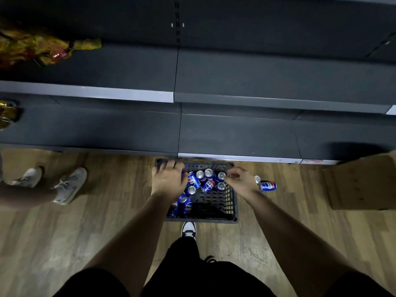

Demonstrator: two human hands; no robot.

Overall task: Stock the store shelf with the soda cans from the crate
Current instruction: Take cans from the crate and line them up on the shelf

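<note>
Wood floor (85,232) below dark shelf (235,133) | crate (232,202) on floor, soda cans (207,185) heaped inside | left hand (168,181) spread over left cans, grip hidden | right hand (241,182) curled at a can top, hold unclear

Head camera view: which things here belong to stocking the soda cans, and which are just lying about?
Job: soda cans in the black crate; blue can lying on the floor right of it; store shelves.
Lying about: snack bags at upper left; cardboard box; another person's shoes.
</note>
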